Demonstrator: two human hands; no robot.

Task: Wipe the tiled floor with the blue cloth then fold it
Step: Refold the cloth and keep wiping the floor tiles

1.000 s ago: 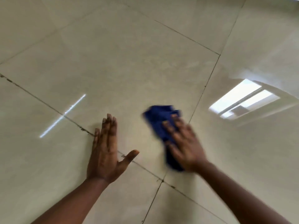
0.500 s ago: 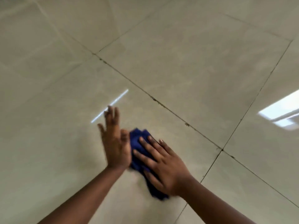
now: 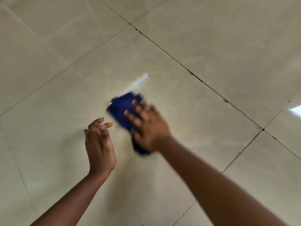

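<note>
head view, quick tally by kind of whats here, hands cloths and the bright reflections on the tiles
hands: 2, the left hand loose beside the cloth, the right hand pressing flat on it
blue cloth: 1
bright reflections on the tiled floor: 2, a streak just past the cloth and a patch at the right edge
total: 5

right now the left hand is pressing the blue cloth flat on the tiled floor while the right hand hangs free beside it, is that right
Not quite: the hands are swapped. In the head view the right hand presses the blue cloth on the tiled floor with spread fingers, while the left hand is free beside it, holding nothing and apart from the cloth.
</note>
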